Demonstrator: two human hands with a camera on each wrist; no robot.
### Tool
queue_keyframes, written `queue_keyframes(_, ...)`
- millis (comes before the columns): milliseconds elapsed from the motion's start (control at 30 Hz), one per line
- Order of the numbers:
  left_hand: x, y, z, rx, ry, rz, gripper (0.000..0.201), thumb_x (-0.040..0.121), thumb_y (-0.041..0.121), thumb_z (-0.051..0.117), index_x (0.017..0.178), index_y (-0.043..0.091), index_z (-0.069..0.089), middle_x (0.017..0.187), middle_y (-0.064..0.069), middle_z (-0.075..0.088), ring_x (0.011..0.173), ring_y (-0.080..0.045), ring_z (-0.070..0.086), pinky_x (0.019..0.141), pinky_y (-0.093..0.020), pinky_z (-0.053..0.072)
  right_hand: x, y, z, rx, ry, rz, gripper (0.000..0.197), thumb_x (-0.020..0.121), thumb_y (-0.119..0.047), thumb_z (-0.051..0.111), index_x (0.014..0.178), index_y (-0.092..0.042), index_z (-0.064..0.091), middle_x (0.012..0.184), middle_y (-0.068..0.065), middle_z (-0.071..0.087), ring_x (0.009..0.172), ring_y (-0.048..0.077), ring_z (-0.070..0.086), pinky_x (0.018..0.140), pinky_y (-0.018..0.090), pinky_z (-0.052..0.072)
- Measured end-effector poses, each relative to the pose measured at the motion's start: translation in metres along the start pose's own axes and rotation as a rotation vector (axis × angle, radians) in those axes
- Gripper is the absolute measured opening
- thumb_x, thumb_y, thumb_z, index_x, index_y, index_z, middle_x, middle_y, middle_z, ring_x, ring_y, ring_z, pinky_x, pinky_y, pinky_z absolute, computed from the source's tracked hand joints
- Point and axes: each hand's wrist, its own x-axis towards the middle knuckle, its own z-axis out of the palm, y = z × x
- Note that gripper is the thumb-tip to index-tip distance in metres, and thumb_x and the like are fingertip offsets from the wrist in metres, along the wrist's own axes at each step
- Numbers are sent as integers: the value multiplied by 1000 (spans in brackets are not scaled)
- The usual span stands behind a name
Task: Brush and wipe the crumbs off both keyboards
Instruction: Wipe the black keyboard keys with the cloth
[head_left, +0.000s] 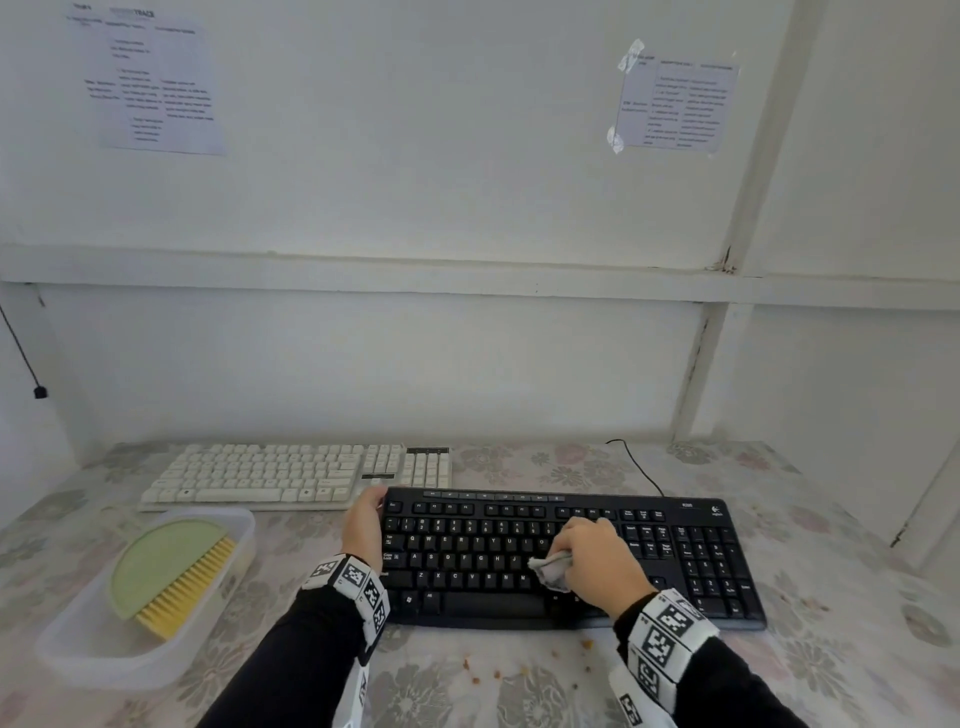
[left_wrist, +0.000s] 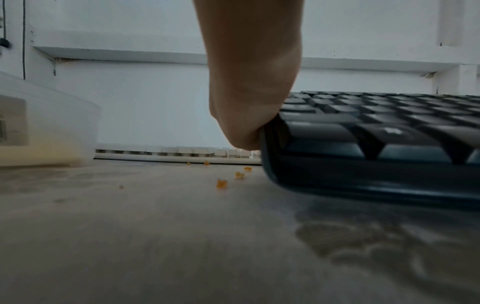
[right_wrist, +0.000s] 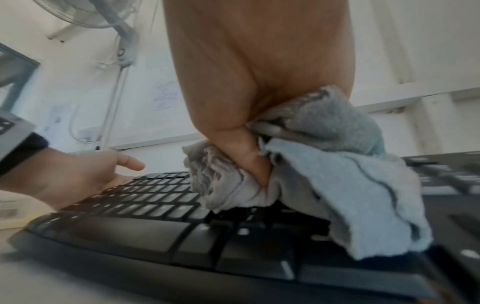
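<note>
A black keyboard (head_left: 467, 561) (left_wrist: 363, 133) (right_wrist: 130, 205) lies at the front centre of the flowered table. My right hand (head_left: 597, 556) (right_wrist: 259, 72) grips a bunched grey cloth (head_left: 553, 571) (right_wrist: 337, 174) and presses it on the keys right of the middle. My left hand (head_left: 363, 525) (left_wrist: 249, 92) (right_wrist: 72, 174) rests against the keyboard's left edge, fingers stretched out toward the far-left corner. A white keyboard (head_left: 270, 475) (left_wrist: 182, 152) sits behind, to the left. Orange crumbs (head_left: 475, 670) (left_wrist: 221, 183) lie on the table in front of and left of the black keyboard.
A clear plastic container (head_left: 104, 654) (left_wrist: 46, 123) at the front left holds a green brush with yellow bristles (head_left: 171, 571). A black cable (head_left: 636, 465) runs from behind the black keyboard to the wall. White walls close the table at the back and right.
</note>
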Motion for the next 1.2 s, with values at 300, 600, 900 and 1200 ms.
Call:
queue_keyframes(300, 6, -1, -2, 42, 11, 42, 28, 95, 21, 41, 84, 7, 63, 81, -10, 60, 71, -24, 56, 65, -32, 45, -16, 47, -21, -12, 140, 330, 23, 88, -19, 51, 107, -23, 65, 117, 4, 57, 116, 28, 43, 95, 38, 40)
queue_keyframes(600, 11, -3, -6, 47, -4, -17, 30, 94, 26, 42, 87, 7, 64, 81, -11, 62, 70, -24, 58, 64, -33, 46, -9, 2, -15, 39, 197, 140, 19, 85, -18, 51, 100, -20, 63, 96, -1, 43, 107, 25, 44, 84, 33, 42)
queue_keyframes(900, 10, 4, -13, 18, -34, -173, 35, 87, 37, 48, 97, 8, 68, 84, -11, 62, 74, -27, 57, 69, -37, 47, 1, -82, 13, 177, 80, -282, 25, 83, -12, 53, 103, -15, 68, 90, -6, 43, 102, 22, 43, 88, 32, 39)
queue_keyframes(1200, 14, 2, -11, 53, 2, -115, 29, 88, 24, 49, 94, 2, 67, 80, -17, 64, 68, -29, 61, 61, -33, 51, -4, -136, 49, -140, -77, -481, 37, 91, -3, 47, 124, -14, 57, 123, 9, 43, 113, 30, 36, 79, 35, 34)
